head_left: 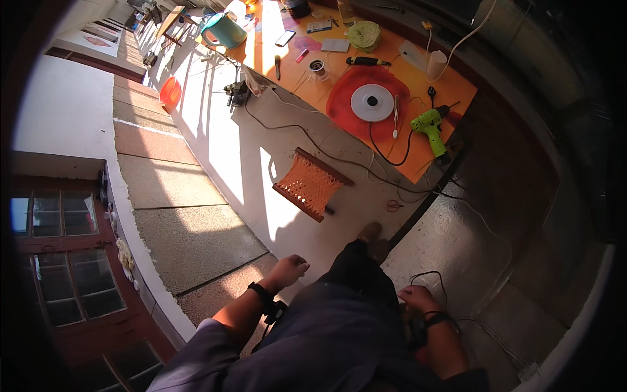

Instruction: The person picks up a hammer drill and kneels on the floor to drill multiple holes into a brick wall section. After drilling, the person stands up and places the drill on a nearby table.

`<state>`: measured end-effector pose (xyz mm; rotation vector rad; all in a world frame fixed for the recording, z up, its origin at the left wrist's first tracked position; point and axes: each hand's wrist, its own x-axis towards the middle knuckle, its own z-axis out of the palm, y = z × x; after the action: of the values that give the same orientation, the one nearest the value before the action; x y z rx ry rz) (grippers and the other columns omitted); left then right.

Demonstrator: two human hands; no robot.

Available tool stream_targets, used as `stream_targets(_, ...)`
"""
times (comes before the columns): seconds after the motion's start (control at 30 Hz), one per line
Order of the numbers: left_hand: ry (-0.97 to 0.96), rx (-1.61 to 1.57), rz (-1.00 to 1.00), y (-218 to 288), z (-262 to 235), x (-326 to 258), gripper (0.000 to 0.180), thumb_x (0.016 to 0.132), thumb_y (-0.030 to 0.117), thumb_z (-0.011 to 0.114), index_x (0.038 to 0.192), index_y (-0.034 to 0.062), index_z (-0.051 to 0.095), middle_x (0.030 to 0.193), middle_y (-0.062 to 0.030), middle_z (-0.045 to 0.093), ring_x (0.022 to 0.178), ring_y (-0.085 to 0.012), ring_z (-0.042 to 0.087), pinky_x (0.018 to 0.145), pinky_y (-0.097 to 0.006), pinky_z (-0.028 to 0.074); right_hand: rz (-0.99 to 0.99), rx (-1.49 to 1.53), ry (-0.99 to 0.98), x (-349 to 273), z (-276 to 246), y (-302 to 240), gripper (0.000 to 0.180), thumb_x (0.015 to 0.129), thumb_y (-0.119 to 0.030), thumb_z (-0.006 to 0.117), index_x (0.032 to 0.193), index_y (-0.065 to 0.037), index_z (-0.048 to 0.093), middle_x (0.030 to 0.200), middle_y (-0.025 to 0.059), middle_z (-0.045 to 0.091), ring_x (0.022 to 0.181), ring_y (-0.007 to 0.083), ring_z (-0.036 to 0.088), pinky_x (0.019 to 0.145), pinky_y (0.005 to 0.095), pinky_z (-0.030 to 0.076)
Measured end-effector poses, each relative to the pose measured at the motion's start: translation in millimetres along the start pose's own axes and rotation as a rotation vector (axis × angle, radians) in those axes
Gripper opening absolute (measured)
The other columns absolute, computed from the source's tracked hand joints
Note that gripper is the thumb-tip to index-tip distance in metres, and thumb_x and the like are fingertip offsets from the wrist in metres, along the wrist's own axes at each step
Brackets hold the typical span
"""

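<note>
My left hand (287, 272) hangs in front of my left side, its fingers loosely curled in, and I see nothing in them. It is over the floor, beside the stone slabs (196, 242), and touches nothing. My right hand (421, 299) is low by my right hip, its fingers bent inward with nothing showing in them; the palm is hidden. A dark cable (436, 273) loops close behind that hand. Both wrists wear dark straps. Ahead of me on the floor stands a low stool (310, 185) with a woven orange-brown seat and dark rails.
An orange-covered table (418, 171) holds a green drill (429, 127), a white round base (372, 102) on a red cloth, a teal kettle (225, 31), a phone (285, 38) and a cup (317, 69). Red-handled scissors (394, 206) and cables lie on the floor. An orange bucket (170, 93) stands farther left.
</note>
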<state>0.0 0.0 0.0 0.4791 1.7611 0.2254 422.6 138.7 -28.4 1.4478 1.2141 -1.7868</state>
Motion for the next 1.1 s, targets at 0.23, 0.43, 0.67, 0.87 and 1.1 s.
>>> stream_targets(0.23,0.121,-0.158,0.006,-119,-69,-48,0.039,0.086,0.028,0.062,0.104,-0.007,0.062,0.089,-0.0177,0.068,0.079,-0.0229,0.067,0.074,-0.033,0.052,-0.157,-0.275,-0.007,15,95,-27,0.039,0.082,-0.039,0.067,0.101,-0.005,0.069,0.094,0.0116,0.069,0.088,0.0259,0.065,0.079,0.0358,0.05)
stream_targets(0.43,0.172,-0.294,0.004,-209,-216,-51,0.04,0.086,0.029,0.062,0.103,-0.0065,0.062,0.093,-0.0187,0.068,0.083,-0.0238,0.067,0.077,-0.033,0.052,-0.05,-0.383,-0.037,49,215,-160,0.042,0.081,-0.04,0.07,0.102,-0.003,0.069,0.087,0.0098,0.069,0.077,0.0182,0.065,0.073,0.0324,0.052)
stream_targets(0.67,0.222,-0.337,0.052,-405,-480,26,0.037,0.088,0.028,0.062,0.106,-0.0034,0.061,0.093,-0.0135,0.067,0.084,-0.019,0.065,0.073,-0.03,0.051,0.004,-0.442,-0.059,149,429,-385,0.041,0.079,-0.043,0.07,0.092,-0.005,0.071,0.078,0.0109,0.069,0.07,0.0212,0.066,0.068,0.0336,0.052)
stream_targets(0.87,0.24,-0.458,0.007,-502,-780,14,0.036,0.085,0.029,0.063,0.103,-0.0029,0.062,0.091,-0.0114,0.067,0.086,-0.0184,0.063,0.078,-0.031,0.05,-0.084,-0.458,0.027,239,653,-664,0.037,0.083,-0.036,0.068,0.097,-0.002,0.069,0.075,0.0047,0.065,0.062,0.0135,0.061,0.058,0.0282,0.05)
stream_targets(1.1,0.37,-0.706,0.021,-559,-971,29,0.029,0.085,0.024,0.064,0.1,-0.0015,0.062,0.087,-0.0083,0.067,0.08,-0.0137,0.062,0.073,-0.029,0.049,-0.136,-0.357,-0.134,336,747,-959,0.032,0.089,-0.035,0.062,0.1,-0.005,0.066,0.078,0.0023,0.063,0.06,0.0112,0.062,0.055,0.0253,0.049)
